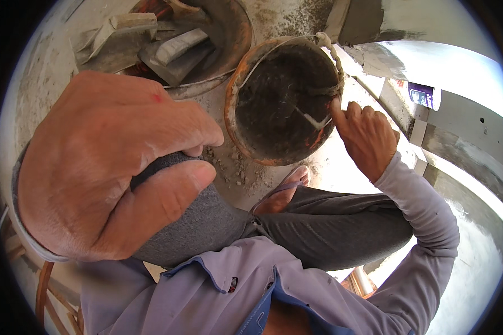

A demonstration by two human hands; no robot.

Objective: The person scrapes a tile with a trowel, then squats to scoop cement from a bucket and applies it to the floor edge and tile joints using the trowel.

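Orange-rimmed, round, mortar-stained bucket (pixel 229 109): right hand (pixel 368 134) has fingers curled on its right rim, below the pale twisted-rope handle (pixel 338 62), probably to steady it. Left hand (pixel 109 159), raised nearer the camera, holds nothing visible, thumb and fingers narrowly parted. Bucket sits just right of an orange-brown round tub (pixel 242 42).

My left hand (pixel 106 162) hides part of my grey trouser leg (pixel 190 223). My right hand (pixel 366 134) curls at the bucket (pixel 231 106), most fingertips out of sight. The top edge crops the brown basin (pixel 239 28); print on the purple container (pixel 421 95) is too small to read.
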